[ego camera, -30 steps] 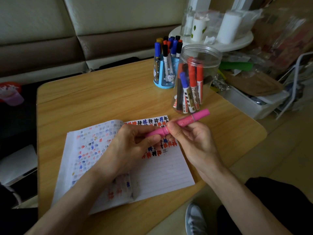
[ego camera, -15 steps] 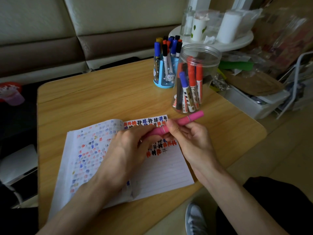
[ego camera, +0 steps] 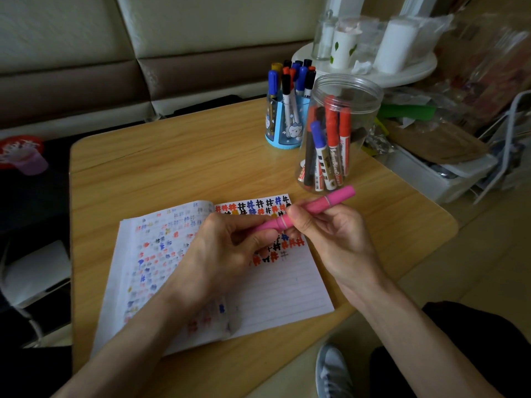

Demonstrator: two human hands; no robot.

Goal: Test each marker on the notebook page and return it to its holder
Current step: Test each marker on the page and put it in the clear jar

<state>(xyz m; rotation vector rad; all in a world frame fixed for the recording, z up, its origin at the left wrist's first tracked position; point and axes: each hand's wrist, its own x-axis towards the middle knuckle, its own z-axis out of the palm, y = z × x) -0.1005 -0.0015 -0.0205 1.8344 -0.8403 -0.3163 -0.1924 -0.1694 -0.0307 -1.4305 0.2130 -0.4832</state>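
Note:
A pink marker [ego camera: 316,206] is held level above the open notebook [ego camera: 275,285], between both hands. My left hand [ego camera: 221,254] grips its left end, which looks like the cap. My right hand [ego camera: 330,239] pinches the barrel near the middle. The right page carries rows of coloured hash marks near its top. Behind the notebook stands a clear plastic jar [ego camera: 339,133] with red, blue and black markers. A blue holder [ego camera: 284,124] further back is full of several more markers.
The wooden table [ego camera: 184,168] ends just right of the jar. A white round stand [ego camera: 370,70] with bottles and a cluttered white bin [ego camera: 431,173] sit off the right side. A sofa runs behind. My shoe shows below the table's front edge.
Both hands and the pink marker stay almost in place over the page. The marker's right end dipped slightly half a second ago and has risen back.

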